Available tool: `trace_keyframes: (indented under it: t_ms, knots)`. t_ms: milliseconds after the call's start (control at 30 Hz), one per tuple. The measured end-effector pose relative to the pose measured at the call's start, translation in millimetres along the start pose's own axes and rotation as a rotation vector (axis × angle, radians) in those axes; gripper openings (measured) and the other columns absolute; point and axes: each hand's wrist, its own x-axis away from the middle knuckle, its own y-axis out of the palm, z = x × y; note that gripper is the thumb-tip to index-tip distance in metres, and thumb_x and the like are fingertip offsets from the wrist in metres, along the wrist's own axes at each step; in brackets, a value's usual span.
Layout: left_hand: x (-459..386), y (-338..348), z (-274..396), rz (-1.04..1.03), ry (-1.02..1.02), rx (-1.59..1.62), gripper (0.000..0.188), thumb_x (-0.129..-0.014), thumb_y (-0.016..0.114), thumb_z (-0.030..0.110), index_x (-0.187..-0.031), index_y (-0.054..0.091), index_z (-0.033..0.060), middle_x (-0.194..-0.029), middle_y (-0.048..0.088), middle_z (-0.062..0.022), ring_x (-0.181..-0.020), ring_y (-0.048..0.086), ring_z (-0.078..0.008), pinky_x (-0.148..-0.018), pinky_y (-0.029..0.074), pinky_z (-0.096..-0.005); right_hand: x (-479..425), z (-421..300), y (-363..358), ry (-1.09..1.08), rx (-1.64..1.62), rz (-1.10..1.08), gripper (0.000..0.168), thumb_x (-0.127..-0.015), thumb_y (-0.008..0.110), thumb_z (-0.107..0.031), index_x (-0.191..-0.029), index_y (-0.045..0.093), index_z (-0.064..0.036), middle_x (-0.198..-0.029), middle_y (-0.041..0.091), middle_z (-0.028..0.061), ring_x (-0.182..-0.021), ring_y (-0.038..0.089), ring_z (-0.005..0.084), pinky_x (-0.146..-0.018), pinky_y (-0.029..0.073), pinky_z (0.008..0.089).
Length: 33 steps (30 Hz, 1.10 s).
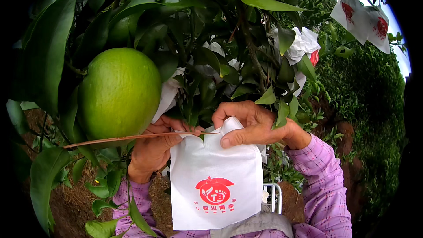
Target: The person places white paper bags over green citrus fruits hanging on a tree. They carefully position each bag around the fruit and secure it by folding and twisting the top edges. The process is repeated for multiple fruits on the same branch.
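Observation:
A white paper fruit bag (216,165) with a red printed logo and writing hangs upright in front of me. My right hand (252,124) pinches its gathered top edge between thumb and fingers. At the bag's upper left corner, my left hand (155,145) grips the edge, its fingers partly behind the paper. A thin brown stalk (132,137) crosses in front of the left hand and reaches the bag's mouth. Left of the bag, close to the camera, hangs a large green citrus fruit (119,92), uncovered. Whatever the bag contains is hidden.
Leafy branches (251,46) crowd the space above my hands. Several other white bags hang in the tree, among them a crumpled bag (302,44) and a paired cluster (363,21). Below right stands a white metal frame (277,196). Large leaves (49,53) fill the left side.

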Motion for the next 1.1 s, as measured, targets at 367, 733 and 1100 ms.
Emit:
trace_keyframes:
  t_ms: [367, 733, 1100]
  knots:
    - [-5, 21, 14, 0.134, -0.021, -0.570, 0.009, -0.087, 0.058, 0.000, -0.095, 0.055, -0.0021, -0.096, 0.061, -0.0081, -0.090, 0.057, -0.0129, -0.079, 0.046, -0.0266, -5, -10, 0, 0.066, 0.079, 0.077, 0.028, -0.082, 0.074, -0.023, -0.095, 0.058, -0.003, -0.080, 0.059, -0.0018, -0.073, 0.052, 0.0048, -0.062, 0.042, 0.0231]
    - [-8, 28, 28, 0.209, -0.154, -0.689, 0.012, -0.087, 0.063, 0.006, -0.096, 0.058, -0.0003, -0.081, 0.057, 0.0002, -0.071, 0.049, -0.0061, -0.061, 0.040, -0.0217, -6, 7, 12, -0.290, 0.217, 0.299, 0.031, -0.081, 0.072, -0.024, -0.097, 0.059, -0.001, -0.091, 0.056, 0.0055, -0.084, 0.053, 0.0099, -0.072, 0.044, 0.0265]
    - [-3, 42, -13, 0.619, 0.189, -0.710, 0.005, -0.084, 0.061, 0.002, -0.083, 0.059, -0.0032, -0.074, 0.059, -0.0016, -0.065, 0.051, -0.0066, -0.057, 0.039, -0.0228, -9, 12, 30, -0.074, -0.122, 0.421, 0.052, -0.077, 0.076, -0.025, -0.115, 0.047, -0.003, -0.097, 0.057, 0.0070, -0.093, 0.056, 0.0137, -0.082, 0.047, 0.0293]
